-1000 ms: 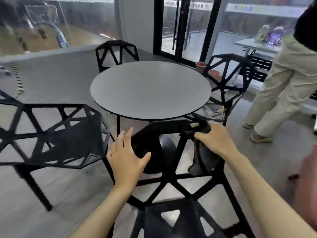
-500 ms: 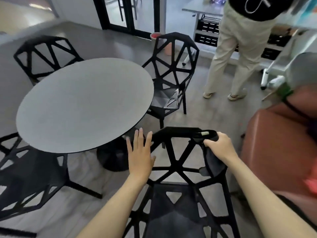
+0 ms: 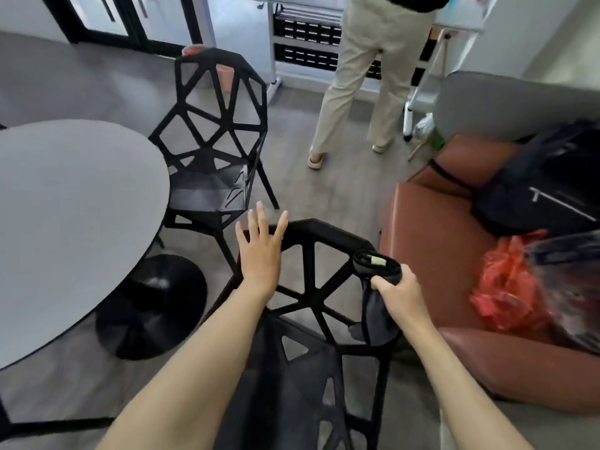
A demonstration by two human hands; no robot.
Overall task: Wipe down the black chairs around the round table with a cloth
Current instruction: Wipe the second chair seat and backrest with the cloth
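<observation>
A black lattice chair [image 3: 308, 267] stands right in front of me, its back towards the round grey table [image 3: 71, 222]. My right hand [image 3: 399, 293] grips a dark cloth [image 3: 376, 274] wrapped over the right corner of the chair's backrest; a pale label shows on the cloth. My left hand [image 3: 259, 251] is flat with fingers spread, over the left end of the backrest's top rail. A second black chair [image 3: 214, 141] stands beyond, tucked against the table's right side.
A person in beige trousers [image 3: 360, 76] stands at a shelf unit at the back. Close on my right sits a brown sofa [image 3: 454, 287] with a dark bag [image 3: 545, 186] and a red plastic bag [image 3: 506, 284]. The table's black base [image 3: 152, 303] lies to the left.
My view has swung right, so the table slid to the left. My right hand with the cloth has moved down from the top rail onto the backrest's right corner. My left hand stays flat at the left end.
</observation>
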